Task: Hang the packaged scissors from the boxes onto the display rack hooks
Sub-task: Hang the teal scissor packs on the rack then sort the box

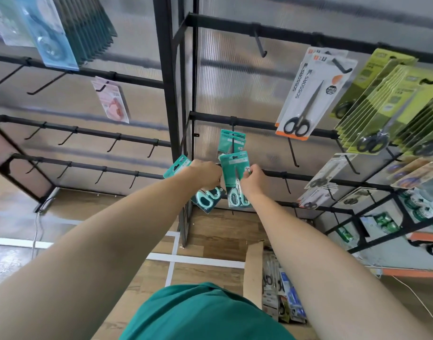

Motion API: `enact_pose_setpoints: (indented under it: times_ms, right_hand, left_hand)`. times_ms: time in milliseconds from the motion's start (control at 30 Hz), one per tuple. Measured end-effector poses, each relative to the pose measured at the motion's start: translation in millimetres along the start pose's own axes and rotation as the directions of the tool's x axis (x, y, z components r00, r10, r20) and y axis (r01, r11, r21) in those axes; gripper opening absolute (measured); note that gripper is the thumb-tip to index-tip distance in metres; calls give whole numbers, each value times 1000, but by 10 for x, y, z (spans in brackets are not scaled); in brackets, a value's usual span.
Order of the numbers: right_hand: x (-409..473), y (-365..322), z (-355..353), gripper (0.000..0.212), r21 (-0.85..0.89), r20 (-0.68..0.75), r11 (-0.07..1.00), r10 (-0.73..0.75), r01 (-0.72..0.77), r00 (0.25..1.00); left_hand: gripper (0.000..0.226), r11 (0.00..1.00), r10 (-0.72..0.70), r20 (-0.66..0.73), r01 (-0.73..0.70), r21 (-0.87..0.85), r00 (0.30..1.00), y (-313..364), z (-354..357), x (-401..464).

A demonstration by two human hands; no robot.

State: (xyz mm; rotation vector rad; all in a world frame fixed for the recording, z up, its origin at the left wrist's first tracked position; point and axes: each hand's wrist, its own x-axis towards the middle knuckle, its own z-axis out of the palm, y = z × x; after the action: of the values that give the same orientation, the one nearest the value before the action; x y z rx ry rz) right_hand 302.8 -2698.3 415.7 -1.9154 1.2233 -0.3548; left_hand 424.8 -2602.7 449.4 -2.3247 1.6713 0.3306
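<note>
Packaged scissors, teal card (235, 177): mint-green looped handles under clear blister, teal backing card with a punched hang slot at its top edge; located centre of the frame, upright, top edge just below a black hook (233, 141) of the display rack (171, 94). Right hand (253, 180): fingers curled, pinching the right edge of this card. Second teal pack (205, 190): same colours and handles, tilted with its top toward the upper left; gripped by the left hand (207, 174), fingers wrapped round its middle, just left of the first pack. Further teal packs (231, 141): already hanging on the same hook, directly above the held card. White-and-orange packs (311, 94): long black-handled scissors, "SCISSORS" printed down the card, hanging upper right of centre. Yellow-green packs (387, 104): dense row, black-handled scissors, far right. Pink pack (112, 100): single item on a hook, left of centre. Blue packs (48, 33): upper left corner. Cardboard box (256, 268): on the wooden floor (210, 231) at lower centre-right, open, filled with assorted packs standing on edge. Green garment (200, 315): bottom centre of the frame.
</note>
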Motion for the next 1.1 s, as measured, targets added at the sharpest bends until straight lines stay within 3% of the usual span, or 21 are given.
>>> enact_pose_setpoints:
  times_ms: [100, 200, 400, 533, 700, 867, 1000, 1100]
  right_hand:
    - [87, -110, 43, 12, -75, -11, 997, 1, -2, 1000]
    - [206, -222, 57, 22, -150, 30, 983, 109, -103, 994]
    - [231, -156, 7, 51, -116, 1, 969, 218, -216, 976]
    - [194, -70, 0, 13, -11, 155, 978, 210, -211, 965]
    - [111, -90, -46, 9, 160, 301, 976, 96, -150, 949]
    - [85, -52, -60, 25, 113, 360, 989, 52, -99, 932]
    - [92, -25, -51, 28, 70, 328, 994, 55, -83, 943]
    - [113, 46, -53, 17, 74, 259, 994, 60, -82, 964]
  left_hand:
    - [16, 1000, 11, 7, -11, -8, 1000, -15, 27, 41]
    - [21, 999, 35, 46, -35, 3, 998, 14, 63, 84]
    - [26, 993, 107, 95, -111, 40, 990, 105, 160, 137]
    - [13, 973, 154, 111, -170, 158, 982, 249, 178, 112]
    - [9, 898, 306, 107, -324, 299, 946, 515, 263, 62]
    - [18, 746, 388, 169, -416, 520, 906, 736, 434, 83]
    - [18, 844, 410, 209, -457, 281, 888, 832, 402, 30]
    - [22, 924, 371, 253, -383, -5, 893, 775, 386, 7]
